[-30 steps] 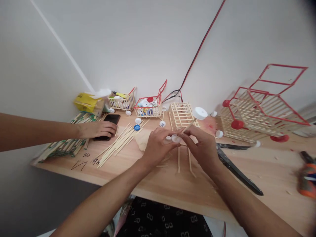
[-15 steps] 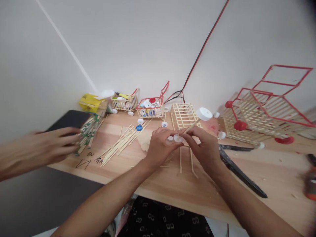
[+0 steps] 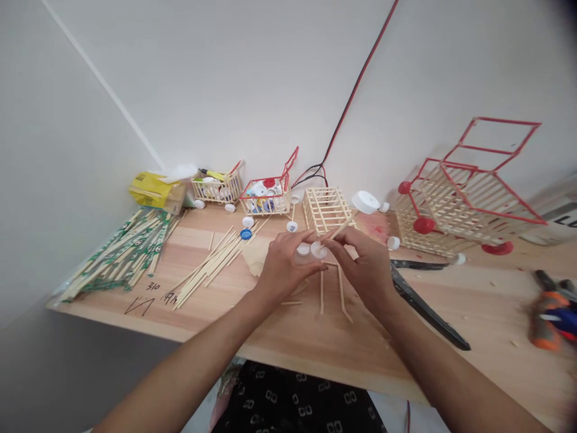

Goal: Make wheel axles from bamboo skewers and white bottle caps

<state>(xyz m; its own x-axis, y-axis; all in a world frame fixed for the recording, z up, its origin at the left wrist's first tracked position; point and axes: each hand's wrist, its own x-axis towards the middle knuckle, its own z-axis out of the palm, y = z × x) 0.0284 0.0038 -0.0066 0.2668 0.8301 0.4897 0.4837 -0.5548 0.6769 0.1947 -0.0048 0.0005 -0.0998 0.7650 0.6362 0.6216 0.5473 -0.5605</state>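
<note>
My left hand (image 3: pixel 286 260) pinches a small translucent white bottle cap (image 3: pixel 319 250), and a second white cap (image 3: pixel 303 249) shows beside it, under the fingers. My right hand (image 3: pixel 363 260) grips a thin wooden stick (image 3: pixel 343 228) that slants up and away. A larger white cap (image 3: pixel 365 202) sits at the stick's far end. Its near end meets the small cap; whether it is fixed there I cannot tell. Just below both hands, a thin stick frame (image 3: pixel 341 291) lies on the table. Behind them stands a basket of wooden sticks (image 3: pixel 327 207).
Loose sticks (image 3: pixel 216 264) and bagged sticks (image 3: pixel 130 249) lie left. Two small stick carts (image 3: pixel 265 198) holding caps stand behind, near a yellow packet (image 3: pixel 155 189). At right are a large red-edged cart (image 3: pixel 455 207), black-handled cutters (image 3: pixel 428 310) and orange-handled pliers (image 3: pixel 543 319).
Another person's hand and a dark flat object at the left have gone from view, uncovering the bagged sticks. The whole scene has shifted slightly left. My hands keep the same grips.
</note>
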